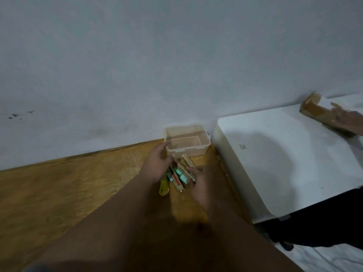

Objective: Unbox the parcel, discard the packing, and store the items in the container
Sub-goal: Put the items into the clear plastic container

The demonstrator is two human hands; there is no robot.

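Note:
A clear plastic container stands open and empty against the wall at the far end of the wooden table. Just in front of it lies a pile of small flat items, teal, red and tan packets and sticks, with a yellow piece at its near left. My left hand rests on the pile's left side, its fingertips near the container's front corner. My right hand presses on the pile's right side. Both hands close in on the items; the grip is blurred.
A white appliance top adjoins the table on the right. On its far right edge another person's hand holds a torn cardboard box. A dark sleeve crosses the lower right. A grey wall runs behind.

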